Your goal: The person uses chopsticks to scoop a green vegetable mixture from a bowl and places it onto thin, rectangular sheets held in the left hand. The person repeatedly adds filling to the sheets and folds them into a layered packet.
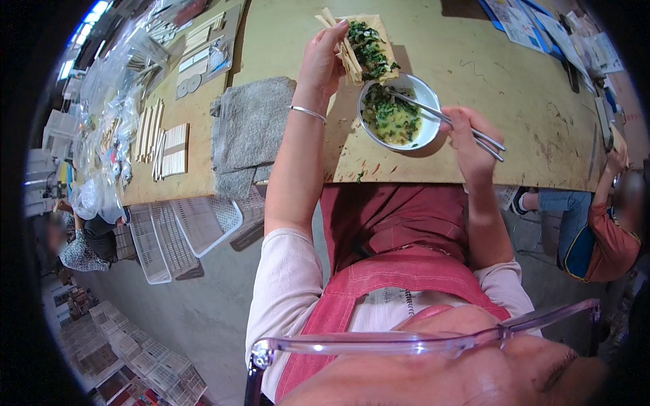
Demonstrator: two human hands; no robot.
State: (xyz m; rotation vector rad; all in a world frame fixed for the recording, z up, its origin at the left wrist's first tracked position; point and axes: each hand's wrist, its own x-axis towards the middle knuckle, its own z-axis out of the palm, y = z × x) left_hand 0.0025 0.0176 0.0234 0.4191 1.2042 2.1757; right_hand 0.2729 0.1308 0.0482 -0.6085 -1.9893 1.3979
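My left hand [325, 58] grips a layered, pale flatbread [383, 31] folded open, with chopped green vegetables [366, 48] lying inside it. Just below the bread, a white bowl [431, 133] stands on the table and holds more chopped greens in yellowish broth. From the right, my right hand [472, 137] holds a pair of metal chopsticks [437, 112], their tips in the bowl at the greens. The bread's lower end is above the bowl's far rim; whether they touch I cannot tell. A silver bangle [308, 112] is around my left wrist.
On the wooden table [508, 101], a folded grey towel [254, 122] lies left of my left forearm. Wooden sticks [172, 149] and plastic bags [109, 122] are farther left. Plastic baskets [198, 228] stand below the table edge. One person [599, 228] sits at right, another [84, 243] at left.
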